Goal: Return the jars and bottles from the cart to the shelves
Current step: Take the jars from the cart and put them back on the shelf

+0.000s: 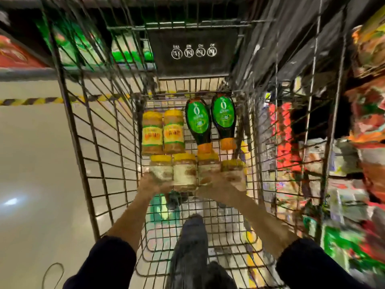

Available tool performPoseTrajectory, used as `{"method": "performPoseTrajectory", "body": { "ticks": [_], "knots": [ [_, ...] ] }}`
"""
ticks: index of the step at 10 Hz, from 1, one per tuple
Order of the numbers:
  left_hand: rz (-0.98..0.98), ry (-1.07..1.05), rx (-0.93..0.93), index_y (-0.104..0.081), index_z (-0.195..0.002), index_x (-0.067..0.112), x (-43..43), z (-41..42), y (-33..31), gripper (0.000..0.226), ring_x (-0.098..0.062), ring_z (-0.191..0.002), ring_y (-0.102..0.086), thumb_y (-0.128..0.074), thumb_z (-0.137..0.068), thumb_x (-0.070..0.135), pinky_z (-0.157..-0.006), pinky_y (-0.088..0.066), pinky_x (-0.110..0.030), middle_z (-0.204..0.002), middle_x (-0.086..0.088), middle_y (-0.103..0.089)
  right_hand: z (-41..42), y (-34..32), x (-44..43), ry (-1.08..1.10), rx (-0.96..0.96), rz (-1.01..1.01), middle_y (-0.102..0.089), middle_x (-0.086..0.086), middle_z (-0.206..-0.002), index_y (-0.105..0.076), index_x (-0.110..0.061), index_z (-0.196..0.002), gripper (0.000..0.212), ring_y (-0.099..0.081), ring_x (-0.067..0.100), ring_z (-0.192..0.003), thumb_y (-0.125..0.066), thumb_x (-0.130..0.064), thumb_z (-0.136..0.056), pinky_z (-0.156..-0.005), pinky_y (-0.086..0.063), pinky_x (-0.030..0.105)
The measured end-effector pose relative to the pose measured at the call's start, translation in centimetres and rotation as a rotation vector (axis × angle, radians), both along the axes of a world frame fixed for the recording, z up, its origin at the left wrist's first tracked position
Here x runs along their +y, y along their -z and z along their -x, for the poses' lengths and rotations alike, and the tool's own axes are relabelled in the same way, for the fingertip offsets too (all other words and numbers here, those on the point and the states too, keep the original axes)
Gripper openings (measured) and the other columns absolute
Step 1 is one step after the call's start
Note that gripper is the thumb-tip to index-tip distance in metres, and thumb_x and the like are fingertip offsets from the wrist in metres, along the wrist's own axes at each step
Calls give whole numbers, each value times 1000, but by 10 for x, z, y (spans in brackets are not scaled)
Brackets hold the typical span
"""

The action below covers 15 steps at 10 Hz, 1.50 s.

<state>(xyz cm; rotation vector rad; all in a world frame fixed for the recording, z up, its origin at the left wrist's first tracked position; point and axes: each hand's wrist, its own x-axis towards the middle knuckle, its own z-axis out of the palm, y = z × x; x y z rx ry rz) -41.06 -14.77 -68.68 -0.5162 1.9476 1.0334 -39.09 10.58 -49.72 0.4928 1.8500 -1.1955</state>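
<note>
A: Total supermarket aisle, right?
B: yep, wire shopping cart [193, 63], shelves [364, 122] on the right crammed with bright packaged goods (pretty blurry though), shiny floor [31, 155] with yellow-black hazard tape [31, 101].

Dark sleeves [108, 261] ending mid-forearm — dark grey trousers [191, 247] below.

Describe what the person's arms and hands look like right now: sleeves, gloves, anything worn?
Both arms wear dark sleeves: the left sleeve and right sleeve stop well short of the wrists, leaving the forearms bare. The left hand and right hand wear no gloves. Blur hides any ring or watch.
</note>
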Motion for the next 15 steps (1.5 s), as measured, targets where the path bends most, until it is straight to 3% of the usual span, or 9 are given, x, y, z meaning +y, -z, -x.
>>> {"method": "performPoseTrajectory", "body": {
  "ticks": [1, 2, 3, 6, 7, 8, 10, 12, 15],
  "knots": [
    [206, 20, -87, -56, -113, 27, -8, 11, 29, 90, -22, -99, -64, -90, -35, 57, -85, -54, -40, -114, -4, -65, -4, 10, -2, -13, -34, 71, -53, 8, -133, -47, -15, -131, 54, -50, 16, -113, -71, -19, -82, -88, -44, 26],
    [120, 13, -121, -62, -104, 7, 50, 35, -126, 50, -29, -97, -64, -86, -61, 18, -89, -52, -41, -102, -11, -66, -6, 16, -2, -25, -32, 67, -50, 4, -134, -48, -14, -130, 51, -46, 10, -113, -67, -14, -83, -85, -39, 17],
    [-5, 66, -157, -57, -83, 23, 64, 40, -168, 30, -20, -93, -62, -75, -72, 1, -85, -48, -29, -95, -2, -64, -3, 20, -5, -18, -18, 50, -51, 8, -130, -44, -9, -134, 51, -46, 10, -102, -62, -10, -87, -65, -37, 6],
    [-162, 48, -121, -62, -102, 24, 73, 43, -216, 41, -15, -107, -62, -79, -70, 8, -88, -48, -24, -112, -2, -68, 14, 50, -31, 12, 130, -94, -58, -8, -70, -61, -16, -78, 14, -52, 3, -61, -71, -25, -77, -46, -34, 4],
    [-183, 75, -110, -61, -106, 25, 75, 47, -246, 43, -8, -97, -64, -79, -69, 13, -84, -51, -18, -105, 4, -69, 19, 60, -42, -70, 117, -256, -56, -12, -68, -63, -17, -84, 18, -53, 1, -62, -72, -31, -80, -44, -32, 6],
    [-206, 114, -114, -64, -113, 24, 63, 50, -278, 45, -6, -99, -66, -79, -71, 23, -94, -51, -30, -105, 6, -72, 25, 64, -49, -195, 114, -337, -44, -13, -60, -55, -20, -72, 24, -55, 10, -68, -68, -37, -82, -45, -27, 11],
    [-247, 115, -142, -68, -104, 34, 42, 59, -319, 56, -4, -100, -66, -82, -52, 45, -102, -44, -34, -102, 11, -73, 26, 83, -61, -205, 13, -261, -66, 3, -94, -62, -16, -102, 45, -65, 22, -87, -74, -46, -71, -76, -55, 33],
    [-305, 119, -150, -69, -98, 43, 21, 62, -348, 40, -3, -95, -68, -77, -59, 39, -84, -48, -24, -100, 11, -74, 25, 83, -67, 85, -125, -118, -67, -2, -107, -61, -17, -108, 59, -63, 16, -101, -85, -37, -59, -90, -52, 31],
    [-294, 106, -108, -69, -99, 42, 1, 60, -368, 57, -9, -98, -69, -76, -43, 45, -86, -48, -28, -103, 6, -74, 28, 72, -63, 215, -173, -19, -66, 2, -104, -60, -14, -114, 61, -65, 18, -97, -83, -37, -63, -81, -54, 25]
  ]
}}
